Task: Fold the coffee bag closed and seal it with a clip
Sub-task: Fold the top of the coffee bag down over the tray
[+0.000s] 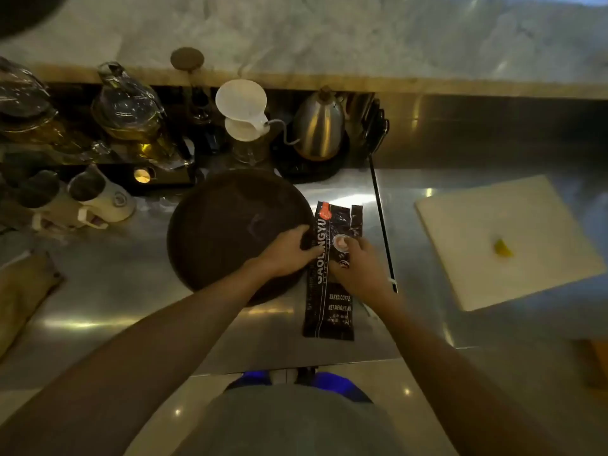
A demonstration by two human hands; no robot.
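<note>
- The coffee bag (332, 284) is seen lying flat on the steel counter (131, 291), its long axis running away from the person – torn top end far, bottom end near.
- The left hand (289, 251) is laid on the bag's left edge, fingers (304, 230) curled loosely over it; whether the edge is actually pinched cannot be told.
- The right hand (358, 268) is pressed onto the bag's middle, fingers spread narrow and pointing at the printed cup picture; nothing is gripped that can be made out.
- Just left of the left fingers, a round dark tray (230, 225) is lying, touching or slightly overlapped by the bag's edge – nothing is seen on it.
- Beyond the fingertips, a white dripper (241, 103) is set on a glass server (246, 149), contents unreadable.
- Beside that, a steel gooseneck kettle (319, 126) is standing on a dark base.
- Far left of the fingers, glass teapots (131, 116) holding yellowish liquid are lined up.
- Well right of the right fingers, a white cutting board (503, 238) is carrying a small yellow piece (502, 249).
</note>
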